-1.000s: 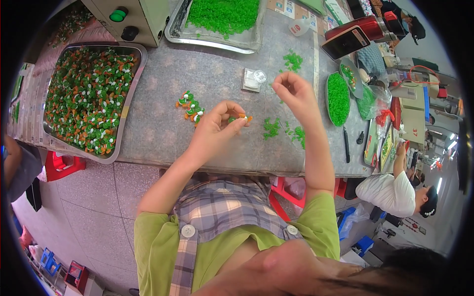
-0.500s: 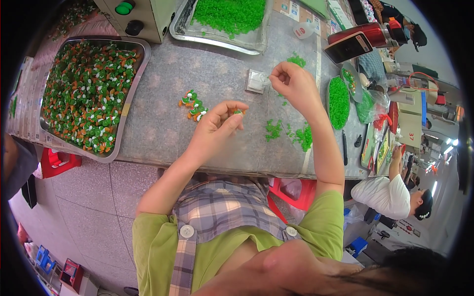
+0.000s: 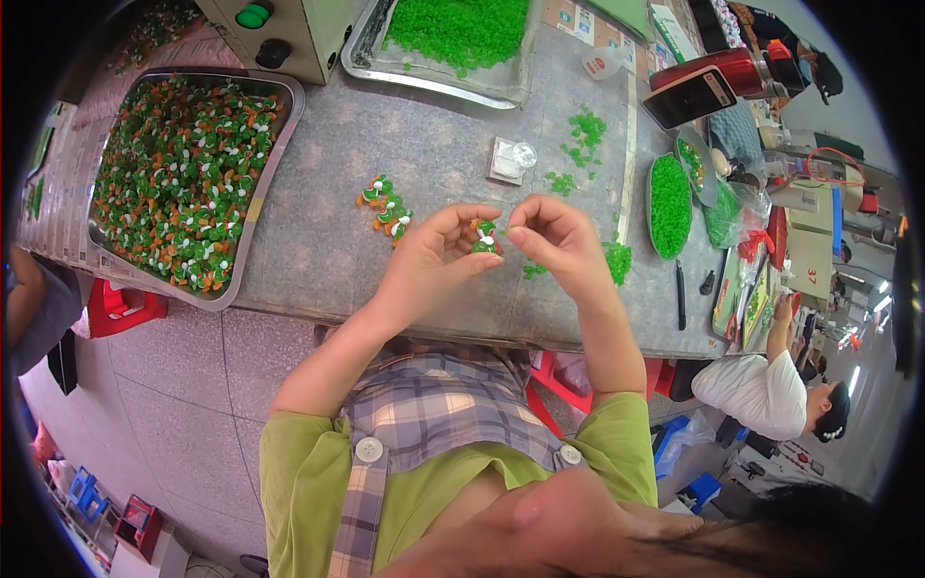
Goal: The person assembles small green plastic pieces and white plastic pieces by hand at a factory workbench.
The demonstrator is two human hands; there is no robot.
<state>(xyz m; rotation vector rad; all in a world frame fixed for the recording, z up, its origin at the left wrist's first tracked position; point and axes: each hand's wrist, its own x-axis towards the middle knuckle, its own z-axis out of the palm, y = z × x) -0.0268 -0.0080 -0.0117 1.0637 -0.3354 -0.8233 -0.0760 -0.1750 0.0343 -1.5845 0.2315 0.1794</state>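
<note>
1. The left hand [image 3: 424,265] pinches a green-and-white figurine [image 3: 485,236] above the desk [image 3: 323,159].
2. The right hand [image 3: 561,243], fingertips nearly together, is beside it; contents unclear.
3. Similar figurines [image 3: 387,207] nearby look assembled; loose green pieces [image 3: 586,128] remain.

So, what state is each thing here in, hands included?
Left hand: curled, holding a small figure.
Right hand: fingers bent toward the thumb; whether it grips anything is unclear.
Table figures: lying in a small cluster.
Left tray: heaped with similar figures.
Upper tray: spread with green pieces.
Loose green pieces: scattered in patches.
Phone: tilted, dark face showing.
</note>
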